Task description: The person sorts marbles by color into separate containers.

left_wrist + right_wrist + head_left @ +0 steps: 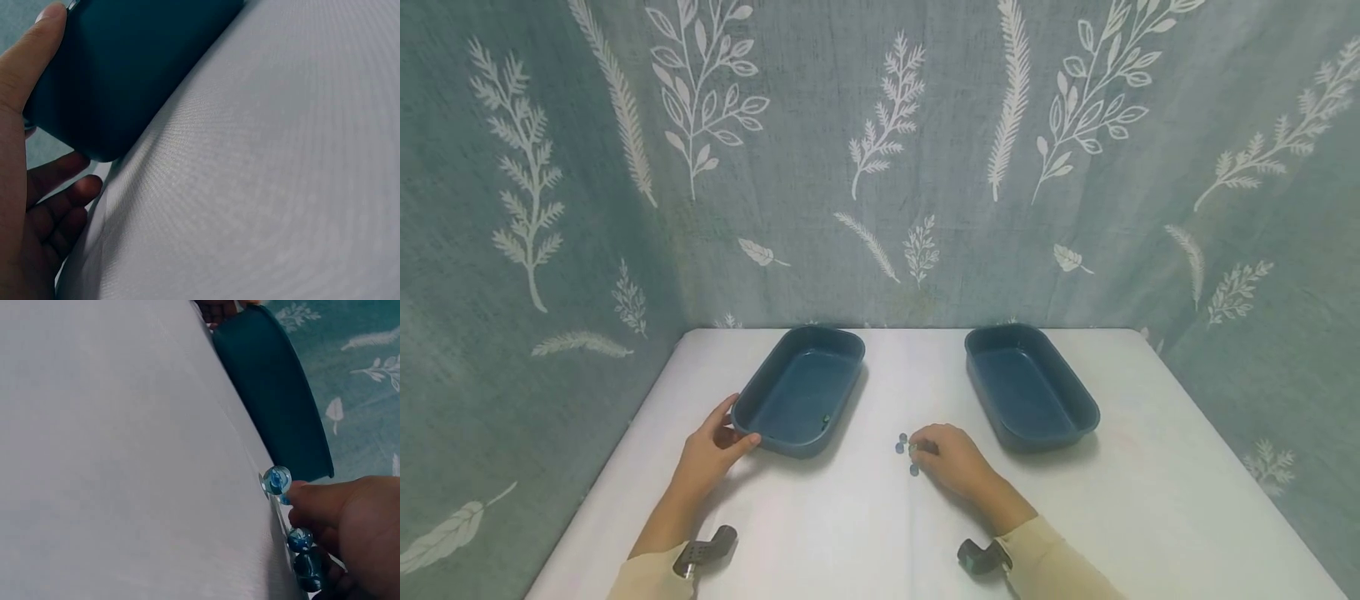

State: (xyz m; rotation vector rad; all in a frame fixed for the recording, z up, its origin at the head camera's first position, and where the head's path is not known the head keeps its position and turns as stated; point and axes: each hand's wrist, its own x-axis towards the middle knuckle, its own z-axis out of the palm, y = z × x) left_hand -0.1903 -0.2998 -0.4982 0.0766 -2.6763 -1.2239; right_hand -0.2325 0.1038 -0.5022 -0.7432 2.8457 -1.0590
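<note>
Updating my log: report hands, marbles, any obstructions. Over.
Left hand holds near corner of left tray. Right hand at marbles on table, grip unclear. Nothing visibly blocking.

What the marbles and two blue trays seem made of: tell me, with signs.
The marbles look like glossy glass: see-through, blue inside, with sharp highlights; clear acrylic is possible. The left tray and right tray look like satin plastic, from their rounded corners and soft sheen; coated metal is possible.

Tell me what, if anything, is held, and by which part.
The left hand grips the left blue rectangular tray by its near-left corner. The right hand is at blue round glassy marbles; whether it pinches one cannot be told.
</note>
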